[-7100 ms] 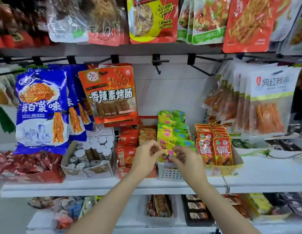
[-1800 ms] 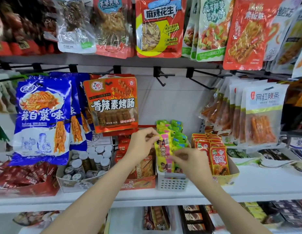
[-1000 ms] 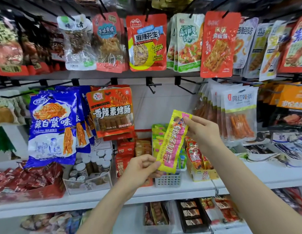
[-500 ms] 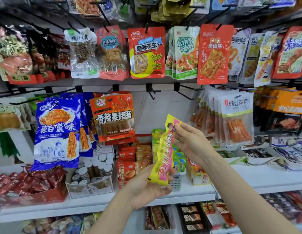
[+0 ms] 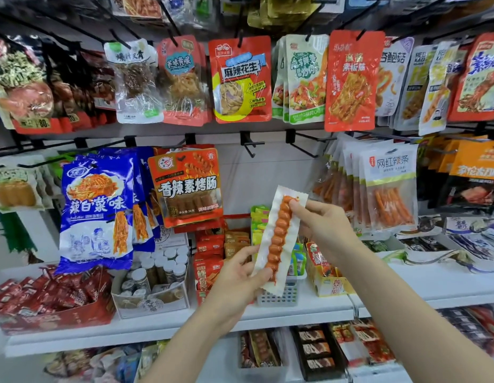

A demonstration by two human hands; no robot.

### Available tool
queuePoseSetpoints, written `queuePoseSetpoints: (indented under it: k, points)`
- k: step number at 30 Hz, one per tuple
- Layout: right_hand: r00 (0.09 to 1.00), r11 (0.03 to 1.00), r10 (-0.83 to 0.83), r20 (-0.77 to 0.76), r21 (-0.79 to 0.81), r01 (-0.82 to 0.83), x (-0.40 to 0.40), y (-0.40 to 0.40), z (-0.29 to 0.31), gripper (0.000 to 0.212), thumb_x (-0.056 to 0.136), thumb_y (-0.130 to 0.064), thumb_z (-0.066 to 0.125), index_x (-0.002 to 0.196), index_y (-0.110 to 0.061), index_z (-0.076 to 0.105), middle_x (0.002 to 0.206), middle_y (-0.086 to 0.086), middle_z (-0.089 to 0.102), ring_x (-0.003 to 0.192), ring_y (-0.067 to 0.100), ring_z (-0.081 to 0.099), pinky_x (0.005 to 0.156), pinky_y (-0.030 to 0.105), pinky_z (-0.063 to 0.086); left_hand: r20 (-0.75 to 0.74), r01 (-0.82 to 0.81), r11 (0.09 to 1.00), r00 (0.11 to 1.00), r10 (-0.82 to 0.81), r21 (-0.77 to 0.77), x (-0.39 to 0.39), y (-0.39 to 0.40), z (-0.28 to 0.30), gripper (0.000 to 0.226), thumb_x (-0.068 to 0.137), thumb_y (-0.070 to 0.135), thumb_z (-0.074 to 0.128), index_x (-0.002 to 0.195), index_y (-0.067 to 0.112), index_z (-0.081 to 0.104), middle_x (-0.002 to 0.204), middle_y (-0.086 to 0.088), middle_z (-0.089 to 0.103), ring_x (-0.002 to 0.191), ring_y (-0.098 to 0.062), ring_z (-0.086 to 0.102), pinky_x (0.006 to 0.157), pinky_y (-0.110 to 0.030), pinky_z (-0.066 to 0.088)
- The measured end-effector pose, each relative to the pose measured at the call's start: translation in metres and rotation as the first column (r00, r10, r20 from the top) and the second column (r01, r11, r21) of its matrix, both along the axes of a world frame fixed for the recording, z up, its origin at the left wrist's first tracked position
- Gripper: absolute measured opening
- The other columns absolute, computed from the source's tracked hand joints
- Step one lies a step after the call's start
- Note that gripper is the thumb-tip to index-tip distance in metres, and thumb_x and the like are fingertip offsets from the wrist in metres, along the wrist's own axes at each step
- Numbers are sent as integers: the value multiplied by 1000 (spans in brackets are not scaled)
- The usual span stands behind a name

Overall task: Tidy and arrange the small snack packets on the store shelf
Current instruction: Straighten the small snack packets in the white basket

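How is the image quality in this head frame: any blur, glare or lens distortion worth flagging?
Head view: bright, even store light and soft shadows. Wide-angle bending curves the white shelf edge and tilts hanging bags near the borders. Glare on the glossy blue bag. The long packet, held by the left hand and right hand, is sharp; corners are soft.

Long snack packet, clear back showing an orange twisted stick; held tilted, above the shelf.
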State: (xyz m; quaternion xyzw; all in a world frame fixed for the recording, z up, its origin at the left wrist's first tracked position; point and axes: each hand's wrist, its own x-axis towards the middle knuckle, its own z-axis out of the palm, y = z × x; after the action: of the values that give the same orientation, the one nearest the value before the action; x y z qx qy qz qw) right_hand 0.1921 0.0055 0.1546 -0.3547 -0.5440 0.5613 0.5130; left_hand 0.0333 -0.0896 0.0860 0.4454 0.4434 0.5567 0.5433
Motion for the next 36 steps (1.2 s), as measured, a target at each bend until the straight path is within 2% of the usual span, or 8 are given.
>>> queuePoseSetpoints:
  k: [7,12,18,21,24,27,31,36]
  points:
    - [999,995,21,-38,-97,-25,4,3,-3,23,91,-18,65,104,0,71,98,14,75,89,25,73,71,31,60,19,32,999,999,-32,31,-4,-3,-1,46,88,12,66,132,11,53,116,-15,71,106,-32,68,92,-49,54]
    - [972,975,154,-175,-132,-179,6,4,-3,26,88,-20,67,108,-3,69,104,14,73,95,26,72,76,33,59,579,359,926,782,-229,-119,-6,-1,3,74,94,65,32,131,9,62,137,-25,56,117,-44,60,94,-51,54]
    - [944,958,234,-233,-108,-265,9,8,-3,27,86,-24,67,109,-9,69,102,6,72,97,18,70,79,29,56,656,343,931,732,-184,-122,-2,3,1,37,88,16,69,117,-7,67,102,-22,67,70,-23,63,65,-34,59]
    - [956,956,216,-199,-154,-248,14,14,-4,35,91,-24,64,120,-3,65,118,12,69,111,26,66,85,33,58,493,171,974,867,-77,-149,-4,9,-2,35,78,14,70,109,-3,69,84,-11,69,66,-17,66,59,-29,59]
    - [963,945,241,-122,-194,-262,19,18,-2,45,100,-41,48,115,-3,67,114,14,71,106,29,69,82,37,59,144,-57,989,987,77,-135,-3,10,-5,41,72,21,75,107,2,69,93,-15,75,75,-23,67,70,-39,56]
    - [960,974,227,163,-60,-220,19,19,-1,41,95,-45,55,112,-11,70,108,7,74,103,23,70,90,39,57,-22,-198,977,980,197,-81,-4,9,-9,36,72,24,80,100,5,69,96,-15,75,75,-28,69,76,-50,56]
    - [933,990,37,359,112,-82,23,25,3,18,83,-18,76,98,-10,75,91,10,76,88,29,74,84,46,59,-156,-205,978,968,196,-47,-13,11,-15,13,82,17,77,90,9,72,89,-9,77,71,-22,72,57,-31,56]
    - [756,966,-13,655,205,-160,30,31,9,27,75,-32,82,96,-16,76,83,1,77,79,15,74,81,35,60,-447,-308,948,839,310,79,-34,26,-23,3,82,13,78,82,16,77,76,2,76,70,-11,71,62,-29,57]
